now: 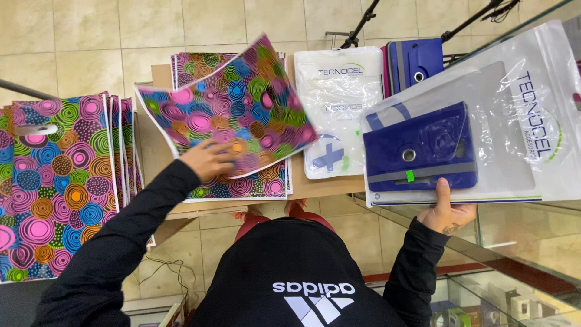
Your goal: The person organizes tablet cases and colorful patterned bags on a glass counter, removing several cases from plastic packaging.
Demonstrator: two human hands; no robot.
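Note:
My left hand (209,158) grips the lower edge of a card sheet printed with many-coloured circles (233,106), lifted and tilted above a stack of like sheets (242,184). My right hand (448,212) holds from below a dark blue tablet case (420,151) together with a clear plastic bag (520,121), thumb pressed on the case's lower edge. The case lies on top of the bag.
Another stack of patterned sheets (54,181) lies at the left on a wooden surface (321,184). An empty clear bag (336,103) lies in the middle, with a second blue case (417,60) behind it. A glass counter (520,242) runs at the right.

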